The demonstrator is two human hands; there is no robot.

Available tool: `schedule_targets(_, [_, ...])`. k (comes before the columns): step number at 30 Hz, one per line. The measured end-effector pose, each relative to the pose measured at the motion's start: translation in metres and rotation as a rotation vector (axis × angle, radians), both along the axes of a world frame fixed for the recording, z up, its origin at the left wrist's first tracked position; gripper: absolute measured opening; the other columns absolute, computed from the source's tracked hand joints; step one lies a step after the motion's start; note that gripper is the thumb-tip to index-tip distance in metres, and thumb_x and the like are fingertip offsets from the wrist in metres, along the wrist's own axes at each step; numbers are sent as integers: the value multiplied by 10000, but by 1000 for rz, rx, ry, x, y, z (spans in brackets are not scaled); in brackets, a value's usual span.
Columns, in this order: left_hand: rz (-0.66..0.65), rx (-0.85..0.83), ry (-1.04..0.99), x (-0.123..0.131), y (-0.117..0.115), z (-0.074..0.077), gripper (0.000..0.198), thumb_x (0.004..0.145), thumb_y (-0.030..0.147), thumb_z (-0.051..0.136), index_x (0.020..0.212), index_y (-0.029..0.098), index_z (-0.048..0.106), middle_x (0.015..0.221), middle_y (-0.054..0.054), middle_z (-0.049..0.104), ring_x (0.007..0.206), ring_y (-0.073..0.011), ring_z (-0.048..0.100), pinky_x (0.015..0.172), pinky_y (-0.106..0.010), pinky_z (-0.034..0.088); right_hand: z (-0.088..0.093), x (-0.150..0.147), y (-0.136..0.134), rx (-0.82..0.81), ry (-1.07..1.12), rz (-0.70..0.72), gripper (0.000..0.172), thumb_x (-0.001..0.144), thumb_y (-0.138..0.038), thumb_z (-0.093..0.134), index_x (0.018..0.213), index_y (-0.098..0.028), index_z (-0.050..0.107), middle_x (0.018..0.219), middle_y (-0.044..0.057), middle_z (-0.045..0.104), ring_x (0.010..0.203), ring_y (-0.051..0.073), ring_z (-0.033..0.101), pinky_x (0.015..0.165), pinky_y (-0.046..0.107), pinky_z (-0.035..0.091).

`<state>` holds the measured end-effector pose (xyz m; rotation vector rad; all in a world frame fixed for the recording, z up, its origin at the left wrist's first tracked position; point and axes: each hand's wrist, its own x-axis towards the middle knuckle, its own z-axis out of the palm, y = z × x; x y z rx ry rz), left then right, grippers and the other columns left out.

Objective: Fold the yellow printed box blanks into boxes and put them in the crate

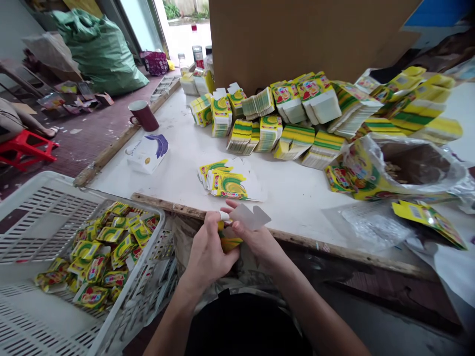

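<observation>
Both hands meet at the near edge of the table, closed on one small yellow-and-green carton [230,241] whose grey inner flaps [249,216] stick up. My left hand [208,252] pinches its left side, with white tape on one fingertip. My right hand [256,238] grips its right side. Just beyond them on the white tabletop lies a small fan of flat cartons [224,182]. To my left a white slotted crate [44,217] holds several folded cartons [100,257].
Stacks of flat cartons [293,118] fill the back of the table before a large cardboard box [297,34]. A maroon mug [143,115] and a white packet [147,153] sit left. An open plastic bag [404,168] lies right. A green sack [102,52] and red stool [24,148] stand on the floor.
</observation>
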<state>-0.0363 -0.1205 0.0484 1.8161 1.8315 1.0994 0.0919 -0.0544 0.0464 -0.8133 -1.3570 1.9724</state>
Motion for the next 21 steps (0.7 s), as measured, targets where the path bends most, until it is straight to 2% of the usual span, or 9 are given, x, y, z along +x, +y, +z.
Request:
schedule_targets(3, [-28, -125, -44, -5, 2, 1, 580, 695, 220, 652, 1176, 230, 330, 939, -60, 602, 802, -255, 647, 676, -368, 521, 3, 3, -2, 261, -61, -22, 673, 854, -474, 640, 1442, -233, 419, 1508, 121, 425, 1345, 277, 461, 1108, 448, 387])
schedule_targets(5, [-52, -186, -108, -5, 4, -3, 613, 706, 218, 645, 1209, 228, 295, 923, -52, 605, 772, -246, 644, 649, -360, 520, 5, 6, -4, 465, -116, 39, 588, 903, -310, 589, 1460, -284, 402, 1548, 56, 367, 1399, 244, 390, 1156, 437, 320])
schedule_targets(7, [-32, -140, -148, -3, 5, -11, 679, 701, 188, 645, 1257, 217, 256, 1062, -103, 587, 907, -265, 644, 729, -390, 531, 5, 8, -4, 583, -172, 47, 546, 916, -144, 490, 1428, -329, 450, 1523, 14, 412, 1390, 211, 408, 1161, 428, 318])
schedule_targets(9, [50, -66, -128, -1, 7, -18, 727, 670, 153, 659, 1286, 203, 277, 1209, -153, 522, 1093, -299, 586, 874, -454, 505, 4, 10, 0, 628, -213, -45, 559, 909, -65, 404, 1383, -344, 507, 1488, 10, 463, 1372, 198, 435, 1149, 433, 342])
schedule_targets(11, [131, -62, -76, -4, 8, -19, 680, 654, 157, 682, 1256, 200, 370, 1202, -146, 530, 1126, -319, 562, 931, -495, 474, 2, 13, 6, 673, -252, -97, 565, 921, -78, 409, 1421, -338, 456, 1505, 30, 439, 1400, 207, 391, 1153, 450, 330])
schedule_targets(14, [135, -89, -12, -16, 8, -14, 569, 665, 256, 741, 1165, 209, 474, 1047, -101, 615, 987, -306, 621, 857, -464, 513, -3, 18, 15, 804, -293, 68, 632, 921, -180, 535, 1498, -308, 310, 1587, 69, 273, 1462, 245, 249, 1151, 458, 322])
schedule_targets(16, [89, -83, 35, -26, 8, -8, 556, 665, 317, 768, 1141, 205, 503, 1007, -93, 644, 948, -298, 642, 826, -434, 528, -4, 22, 19, 855, -314, 170, 565, 926, -205, 543, 1464, -284, 394, 1600, 90, 232, 1460, 264, 249, 1123, 451, 366])
schedule_targets(19, [41, -92, 67, -35, 8, -2, 548, 677, 365, 774, 1140, 200, 533, 1005, -88, 667, 923, -281, 661, 816, -403, 541, 0, 28, 26, 865, -365, 205, 339, 959, -203, 473, 1260, -227, 626, 1543, 137, 358, 1402, 268, 382, 1081, 440, 419])
schedule_targets(21, [18, -104, 51, -37, 7, 1, 567, 676, 398, 779, 1153, 200, 543, 1009, -85, 678, 902, -270, 671, 813, -393, 548, 9, 33, 32, 857, -393, 238, 277, 960, -228, 485, 1157, -212, 680, 1478, 153, 452, 1345, 265, 467, 1056, 429, 445])
